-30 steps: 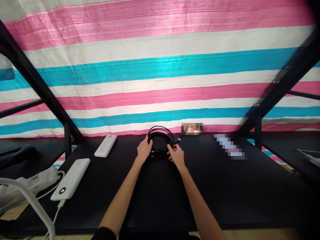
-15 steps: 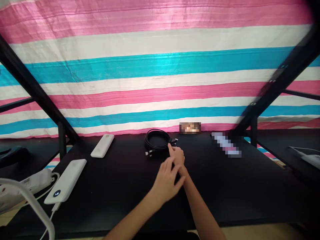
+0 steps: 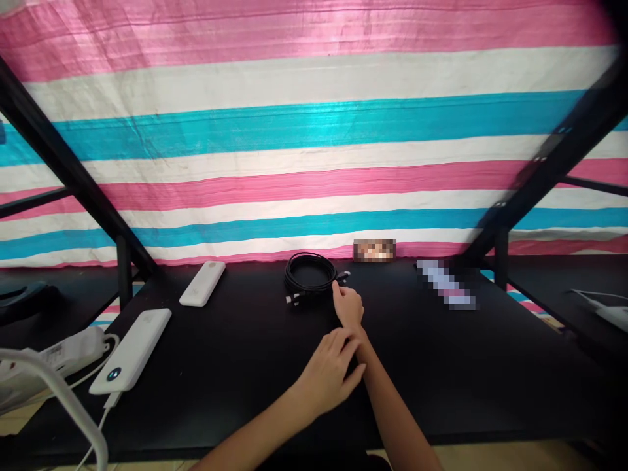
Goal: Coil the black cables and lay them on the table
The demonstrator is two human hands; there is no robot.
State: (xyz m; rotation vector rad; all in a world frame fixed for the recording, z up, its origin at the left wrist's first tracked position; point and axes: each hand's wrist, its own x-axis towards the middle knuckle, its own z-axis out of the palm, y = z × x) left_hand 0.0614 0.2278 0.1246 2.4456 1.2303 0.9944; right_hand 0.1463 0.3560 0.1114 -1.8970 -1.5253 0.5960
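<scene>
A coiled black cable (image 3: 310, 288) with metal-tipped plugs lies at the back middle of the black table. Just in front of its right side is my right hand (image 3: 349, 306), its fingers curled inward and one digit pointing at the coil's edge. What those curled fingers may hold is hidden beneath them. My left hand (image 3: 330, 371) is open, thumb apart, with its fingertips over my right wrist and no object visible in it. Near the plugs, the cable lies flat on the tabletop.
A white power bank (image 3: 203, 284) lies at the back left; another white power bank (image 3: 131, 352), with a lit display and a plugged-in cable, is nearer. Beside it is a white power strip (image 3: 73, 350). Slanted black posts (image 3: 93, 190) flank the table (image 3: 235, 373) before a striped sheet (image 3: 314, 124).
My left hand has slid slightly back towards me, from the base of my right hand onto the wrist. My right hand stays by the coil. The view has shifted a little.
</scene>
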